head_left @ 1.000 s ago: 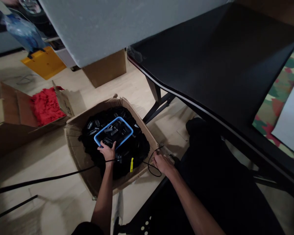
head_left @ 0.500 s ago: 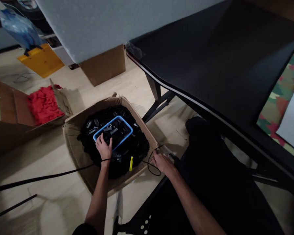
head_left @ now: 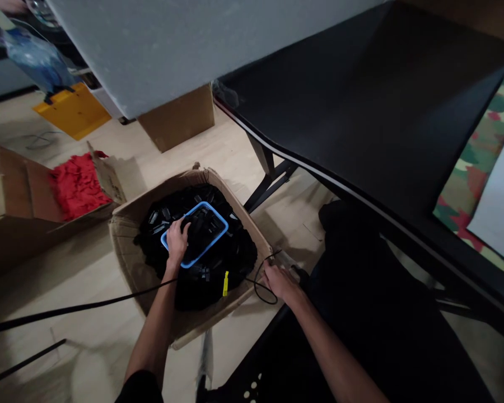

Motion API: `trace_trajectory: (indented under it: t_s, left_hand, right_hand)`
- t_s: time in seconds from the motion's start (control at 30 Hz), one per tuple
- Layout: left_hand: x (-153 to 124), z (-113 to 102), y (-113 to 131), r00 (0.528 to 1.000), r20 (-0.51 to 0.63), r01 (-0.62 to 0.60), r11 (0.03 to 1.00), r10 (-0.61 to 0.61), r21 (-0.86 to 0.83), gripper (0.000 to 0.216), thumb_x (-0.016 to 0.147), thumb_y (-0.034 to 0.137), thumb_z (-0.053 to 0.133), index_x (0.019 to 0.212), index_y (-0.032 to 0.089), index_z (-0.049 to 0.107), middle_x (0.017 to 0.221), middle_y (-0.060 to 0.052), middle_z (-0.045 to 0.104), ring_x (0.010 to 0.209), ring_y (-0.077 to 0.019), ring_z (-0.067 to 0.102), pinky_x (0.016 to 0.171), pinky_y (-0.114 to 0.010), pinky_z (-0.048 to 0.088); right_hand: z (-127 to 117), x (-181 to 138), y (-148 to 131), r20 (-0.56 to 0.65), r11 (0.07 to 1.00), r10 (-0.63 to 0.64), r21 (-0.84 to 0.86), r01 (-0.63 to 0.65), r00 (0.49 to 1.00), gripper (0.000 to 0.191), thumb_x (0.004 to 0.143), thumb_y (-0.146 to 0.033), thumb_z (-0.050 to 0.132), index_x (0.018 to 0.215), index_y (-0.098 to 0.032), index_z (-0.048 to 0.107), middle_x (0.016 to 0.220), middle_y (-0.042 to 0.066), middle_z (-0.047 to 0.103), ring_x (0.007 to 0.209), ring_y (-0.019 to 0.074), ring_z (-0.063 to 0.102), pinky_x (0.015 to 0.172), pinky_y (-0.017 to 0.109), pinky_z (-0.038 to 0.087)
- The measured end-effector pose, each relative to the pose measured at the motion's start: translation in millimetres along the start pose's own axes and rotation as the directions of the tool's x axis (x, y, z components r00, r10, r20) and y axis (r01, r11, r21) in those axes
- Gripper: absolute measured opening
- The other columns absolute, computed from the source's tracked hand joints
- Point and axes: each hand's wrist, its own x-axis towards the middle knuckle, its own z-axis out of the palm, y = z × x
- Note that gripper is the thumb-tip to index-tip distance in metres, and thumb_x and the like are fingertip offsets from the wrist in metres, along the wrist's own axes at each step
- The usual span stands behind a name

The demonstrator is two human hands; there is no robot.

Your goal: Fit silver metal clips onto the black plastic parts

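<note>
My left hand (head_left: 177,242) is over the left end of a blue-rimmed basket (head_left: 196,263), its fingers bent down and closing toward the thumb. What lies between those fingers is too dark to make out. Black plastic pieces (head_left: 210,225) fill the basket, which rests on a heap of black pieces inside an open cardboard box (head_left: 128,238). At the box's right corner, my right hand (head_left: 278,280) grips a thin black cord (head_left: 264,300) that loops below the fingers. A yellow strip (head_left: 225,284) lies near the front of the heap.
A black table (head_left: 340,112) stands to the right, with a camouflage cloth (head_left: 479,168) on it. Left of the box is another carton (head_left: 21,184) with red pieces (head_left: 82,184). A black cord (head_left: 88,304) stretches in from the left, and a grey-white block (head_left: 172,45) juts overhead.
My left hand has shifted slightly left and up over the basket, and its fingers have drawn closer together. My right hand stays on the cord. The view has moved slightly.
</note>
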Motion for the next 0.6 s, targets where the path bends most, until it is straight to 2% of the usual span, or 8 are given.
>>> trace_trajectory:
  t_s: [0.1, 0.17, 0.27, 0.33, 0.43, 0.53, 0.6]
  left_hand:
    - [-9, -3, 7, 0.998, 0.035, 0.048, 0.987, -0.043, -0.156, 0.057, 0.095, 0.061, 0.055, 0.123, 0.013, 0.068, 0.112, -0.013, 0.074, 0.101, -0.0262, 0.068, 0.091, -0.038, 0.054]
    - [-16, -4, 11, 0.995, 0.083, 0.075, 0.972, -0.058, -0.224, 0.063, 0.095, 0.066, 0.052, 0.118, 0.012, 0.071, 0.102, -0.011, 0.075, 0.089, -0.0228, 0.069, 0.082, -0.034, 0.056]
    - [-22, -2, 14, 0.990, 0.130, 0.094, 0.960, -0.061, -0.263, 0.063, 0.093, 0.068, 0.053, 0.115, 0.012, 0.074, 0.096, -0.010, 0.075, 0.084, -0.0213, 0.069, 0.080, -0.034, 0.056]
    - [-22, 1, 14, 0.991, 0.120, 0.090, 0.964, -0.062, -0.250, 0.061, 0.090, 0.065, 0.061, 0.117, 0.013, 0.073, 0.099, -0.011, 0.074, 0.087, -0.0228, 0.068, 0.084, -0.037, 0.056]
    - [-15, 7, 11, 0.996, 0.079, 0.047, 0.985, -0.035, -0.163, 0.049, 0.084, 0.052, 0.073, 0.118, 0.016, 0.072, 0.107, -0.012, 0.070, 0.102, -0.0277, 0.064, 0.100, -0.047, 0.049]
    - [-8, 12, 8, 0.997, 0.079, -0.007, 0.998, 0.012, -0.064, 0.038, 0.083, 0.036, 0.075, 0.116, 0.019, 0.070, 0.117, -0.012, 0.067, 0.117, -0.0309, 0.057, 0.113, -0.050, 0.039]
    - [-8, 13, 7, 0.997, 0.070, -0.018, 1.000, 0.019, -0.007, 0.039, 0.084, 0.032, 0.074, 0.120, 0.020, 0.067, 0.124, -0.012, 0.064, 0.124, -0.0317, 0.053, 0.115, -0.050, 0.036]
  right_hand:
    - [1, 1, 0, 0.009, 1.000, 0.001, -0.003, -0.001, 1.000, 0.038, 0.105, -0.022, 0.044, 0.140, -0.010, 0.051, 0.111, 0.021, 0.075, 0.106, 0.0289, 0.074, 0.082, 0.034, 0.051]
    - [1, 1, 0, 0.015, 1.000, 0.002, -0.008, -0.002, 1.000, 0.038, 0.105, -0.022, 0.043, 0.140, -0.009, 0.051, 0.112, 0.021, 0.075, 0.107, 0.0293, 0.074, 0.083, 0.034, 0.051]
    - [3, 2, 0, 0.014, 1.000, 0.006, -0.016, -0.006, 1.000, 0.040, 0.106, -0.022, 0.041, 0.142, -0.007, 0.050, 0.114, 0.023, 0.074, 0.108, 0.0298, 0.074, 0.085, 0.035, 0.052]
    - [4, 3, 1, 0.011, 1.000, 0.006, -0.020, -0.005, 1.000, 0.041, 0.106, -0.022, 0.042, 0.143, -0.007, 0.049, 0.114, 0.023, 0.074, 0.108, 0.0301, 0.074, 0.085, 0.035, 0.052]
    - [5, 3, 2, 0.008, 1.000, 0.001, -0.019, -0.001, 1.000, 0.041, 0.105, -0.022, 0.045, 0.142, -0.007, 0.049, 0.112, 0.022, 0.075, 0.108, 0.0295, 0.074, 0.085, 0.035, 0.052]
    - [6, 4, 3, 0.004, 1.000, -0.002, -0.015, 0.002, 1.000, 0.039, 0.104, -0.023, 0.046, 0.141, -0.009, 0.050, 0.111, 0.020, 0.076, 0.107, 0.0286, 0.074, 0.084, 0.033, 0.052]
    - [8, 5, 5, 0.001, 1.000, -0.001, -0.010, 0.001, 1.000, 0.039, 0.104, -0.023, 0.046, 0.141, -0.010, 0.051, 0.110, 0.019, 0.076, 0.105, 0.0282, 0.074, 0.083, 0.033, 0.052]
